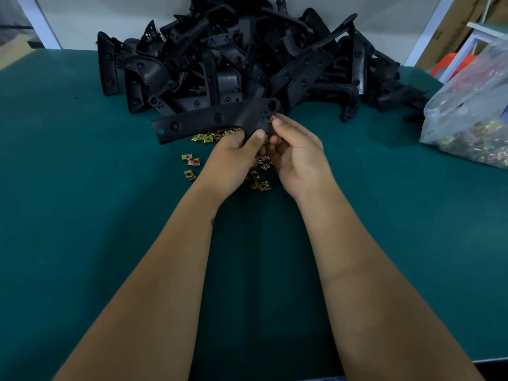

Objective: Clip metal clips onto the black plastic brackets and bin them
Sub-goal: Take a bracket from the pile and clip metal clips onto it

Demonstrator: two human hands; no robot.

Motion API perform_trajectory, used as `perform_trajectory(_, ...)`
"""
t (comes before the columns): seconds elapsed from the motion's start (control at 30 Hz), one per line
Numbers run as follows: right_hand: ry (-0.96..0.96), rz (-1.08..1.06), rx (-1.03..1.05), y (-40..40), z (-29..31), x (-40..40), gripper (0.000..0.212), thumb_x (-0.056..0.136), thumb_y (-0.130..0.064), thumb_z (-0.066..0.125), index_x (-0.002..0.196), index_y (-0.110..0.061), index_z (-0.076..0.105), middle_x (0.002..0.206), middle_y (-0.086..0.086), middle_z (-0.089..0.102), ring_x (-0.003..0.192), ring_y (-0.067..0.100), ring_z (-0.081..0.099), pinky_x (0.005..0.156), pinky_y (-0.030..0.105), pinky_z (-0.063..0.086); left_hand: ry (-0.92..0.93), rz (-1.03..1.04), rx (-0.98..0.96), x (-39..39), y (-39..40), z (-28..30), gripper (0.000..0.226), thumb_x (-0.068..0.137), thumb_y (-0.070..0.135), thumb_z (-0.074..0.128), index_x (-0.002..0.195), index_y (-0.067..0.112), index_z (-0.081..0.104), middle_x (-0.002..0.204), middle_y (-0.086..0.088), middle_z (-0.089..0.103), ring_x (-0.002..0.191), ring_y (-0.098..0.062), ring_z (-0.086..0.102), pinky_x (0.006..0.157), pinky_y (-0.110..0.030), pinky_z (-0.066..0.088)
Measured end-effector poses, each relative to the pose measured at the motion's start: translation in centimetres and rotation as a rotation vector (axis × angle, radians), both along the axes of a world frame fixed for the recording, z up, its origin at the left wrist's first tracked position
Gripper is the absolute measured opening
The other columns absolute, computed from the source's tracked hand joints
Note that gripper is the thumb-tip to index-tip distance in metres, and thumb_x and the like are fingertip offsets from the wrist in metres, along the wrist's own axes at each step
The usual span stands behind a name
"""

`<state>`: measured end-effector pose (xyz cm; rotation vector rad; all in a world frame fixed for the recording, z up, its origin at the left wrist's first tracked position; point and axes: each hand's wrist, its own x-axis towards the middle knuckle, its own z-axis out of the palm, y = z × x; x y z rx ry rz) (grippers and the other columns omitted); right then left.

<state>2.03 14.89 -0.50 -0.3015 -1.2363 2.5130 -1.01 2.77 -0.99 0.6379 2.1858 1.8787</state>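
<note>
Farthest out to the left of both hands, the green table (82, 215) lay bare of parts, and a long black bracket (209, 122) reached leftward from the hands, held clear of the table with its far end tilted a little downward. The left hand (233, 158) gripped this bracket near its right end, thumb laid over the near face and the other fingers curled underneath. Below and to the left of that hand a few loose metal clips (191, 166) lay scattered on the table, and more of them showed just under the bracket and between the two wrists. Beyond both hands, toward the far edge of the table, a big pile of black brackets (247, 59) was heaped up, its nearest pieces just behind the held one. The right hand (294, 152) sat just beside the left, touching or nearly touching it, with thumb and forefinger pinching a single coppery clip (273, 118) against the right end of the held bracket; whether the clip was already seated on the plastic could not be told. The rest of that hand's fingers were curled inward, and what they held, if anything, was hidden. Well out to the right of the hands a clear plastic bag (467, 105) of clips slumped on the table.
</note>
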Motion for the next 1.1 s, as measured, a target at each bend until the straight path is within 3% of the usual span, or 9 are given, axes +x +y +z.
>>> perform_trajectory(0.17,-0.022,0.061,0.006,0.1,0.0,0.2,0.014,0.094,-0.003,0.059,0.107,-0.003,0.065,0.064,-0.001,0.060,0.056,0.007,0.050,0.066,0.026,0.047,0.052,0.020,-0.022,0.0,0.0,-0.2,0.040,0.104,0.033,0.048,0.066,0.021,0.046,0.044,0.017,0.044,0.042,0.001,0.037,0.044,-0.013,0.031)
perform_trajectory(0.27,-0.037,0.080,0.011,0.1,0.1,0.4,0.018,0.094,-0.005,0.059,0.112,-0.002,0.062,0.071,0.001,0.057,0.058,0.008,0.049,0.068,0.028,0.045,0.087,0.029,-0.058,0.1,0.0,-0.1,0.040,0.104,0.031,0.048,0.065,0.022,0.044,0.043,0.018,0.045,0.040,0.002,0.038,0.042,-0.012,0.030)
perform_trajectory(0.5,-0.013,0.081,0.014,-0.2,0.2,0.5,0.004,0.093,-0.007,0.062,0.095,-0.008,0.065,0.078,0.001,0.058,0.063,0.010,0.049,0.067,0.027,0.046,0.135,0.053,-0.146,0.1,-0.1,-0.1,0.035,0.104,0.035,0.046,0.074,0.017,0.047,0.063,0.006,0.046,0.046,0.002,0.038,0.049,-0.016,0.033)
perform_trajectory(0.77,0.004,0.112,-0.027,-0.5,0.2,0.5,0.015,0.094,-0.011,0.061,0.080,-0.014,0.064,0.066,-0.005,0.057,0.058,0.006,0.050,0.058,0.020,0.047,0.127,0.038,-0.134,0.3,-0.1,0.0,0.032,0.104,0.035,0.046,0.079,0.015,0.053,0.062,0.007,0.049,0.045,0.003,0.040,0.048,-0.014,0.033)
perform_trajectory(0.93,-0.002,0.133,0.114,0.1,0.3,0.7,0.018,0.095,-0.008,0.059,0.078,-0.012,0.062,0.058,-0.003,0.057,0.056,0.009,0.050,0.063,0.027,0.045,0.136,-0.015,-0.163,0.1,-0.5,0.0,0.034,0.104,0.033,0.046,0.075,0.018,0.052,0.054,0.013,0.046,0.042,0.002,0.040,0.045,-0.012,0.031)
perform_trajectory(1.1,-0.008,0.120,0.170,0.4,0.5,1.0,0.019,0.095,-0.007,0.060,0.077,-0.012,0.064,0.061,-0.003,0.057,0.057,0.008,0.050,0.062,0.023,0.045,0.152,-0.029,-0.199,0.1,-0.6,0.1,0.034,0.104,0.033,0.046,0.075,0.019,0.053,0.053,0.012,0.047,0.043,0.002,0.041,0.046,-0.013,0.032)
